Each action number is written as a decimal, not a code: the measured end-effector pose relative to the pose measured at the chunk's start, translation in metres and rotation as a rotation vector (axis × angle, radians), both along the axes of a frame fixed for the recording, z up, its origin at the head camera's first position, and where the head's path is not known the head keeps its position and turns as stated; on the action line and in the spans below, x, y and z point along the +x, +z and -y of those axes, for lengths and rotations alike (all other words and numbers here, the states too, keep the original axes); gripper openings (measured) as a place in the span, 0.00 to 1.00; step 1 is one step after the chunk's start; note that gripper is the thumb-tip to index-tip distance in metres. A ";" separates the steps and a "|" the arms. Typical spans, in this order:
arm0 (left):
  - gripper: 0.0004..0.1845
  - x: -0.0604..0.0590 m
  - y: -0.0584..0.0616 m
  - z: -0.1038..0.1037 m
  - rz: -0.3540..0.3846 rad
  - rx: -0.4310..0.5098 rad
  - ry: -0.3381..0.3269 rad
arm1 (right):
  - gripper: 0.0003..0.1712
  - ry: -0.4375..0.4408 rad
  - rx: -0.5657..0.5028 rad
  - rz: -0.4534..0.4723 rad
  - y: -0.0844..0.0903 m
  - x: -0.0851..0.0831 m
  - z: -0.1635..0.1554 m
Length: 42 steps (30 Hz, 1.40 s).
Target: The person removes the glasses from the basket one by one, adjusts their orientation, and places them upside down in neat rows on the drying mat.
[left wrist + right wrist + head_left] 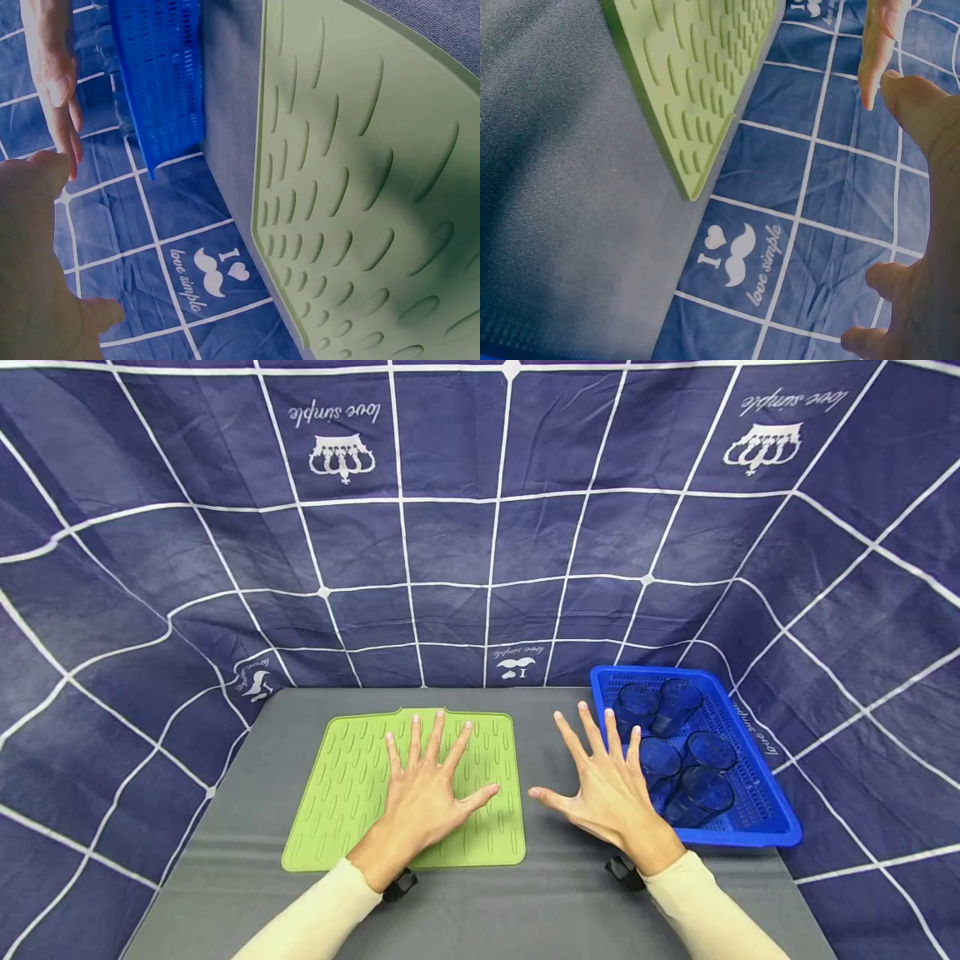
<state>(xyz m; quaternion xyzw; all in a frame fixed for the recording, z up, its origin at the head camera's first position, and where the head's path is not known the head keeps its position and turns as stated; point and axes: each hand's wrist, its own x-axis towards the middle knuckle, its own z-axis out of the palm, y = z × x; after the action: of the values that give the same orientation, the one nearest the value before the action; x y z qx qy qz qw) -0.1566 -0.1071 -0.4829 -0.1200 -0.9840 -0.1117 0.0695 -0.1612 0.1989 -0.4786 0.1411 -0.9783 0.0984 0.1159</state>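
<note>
My left hand (429, 781) is spread flat, fingers straight, over the right half of a green ribbed mat (337, 793) on the grey table (547, 893). Whether it touches the mat I cannot tell. My right hand (603, 777) is spread open too, over the bare table beside the mat, its fingertips reaching the left rim of a blue basket (750, 839). Neither hand holds anything. Several blue see-through cups (708, 750) stand in the basket. The left wrist view shows the mat (360, 187), the basket (161, 75) and my left palm (30, 262). The right wrist view shows the mat's corner (697, 67) and my right hand (922, 225).
A dark blue cloth with white grid lines (480, 527) encloses the table at the back and on both sides. The table's bare grey surface (570, 225) runs along the front edge and between mat and basket. Black wrist camera mounts show at both cuffs.
</note>
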 end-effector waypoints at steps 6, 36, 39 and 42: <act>0.57 0.003 0.001 0.000 -0.009 0.014 0.001 | 0.73 -0.007 -0.011 0.009 0.001 0.002 -0.003; 0.55 0.012 0.006 -0.003 -0.052 0.064 0.008 | 0.62 -0.007 -0.090 -0.194 0.012 -0.002 -0.054; 0.55 0.012 0.006 -0.005 -0.051 0.067 0.001 | 0.59 -0.005 -0.109 -0.206 0.014 -0.003 -0.061; 0.55 0.012 0.006 -0.007 -0.049 0.070 -0.008 | 0.57 -0.013 -0.128 -0.204 0.017 -0.003 -0.068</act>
<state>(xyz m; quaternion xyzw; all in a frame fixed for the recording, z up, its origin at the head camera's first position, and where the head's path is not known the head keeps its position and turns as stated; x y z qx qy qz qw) -0.1449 -0.1005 -0.4765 -0.1239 -0.9770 -0.1434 0.0976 -0.1640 0.2670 -0.4621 0.1364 -0.9540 0.1450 0.2242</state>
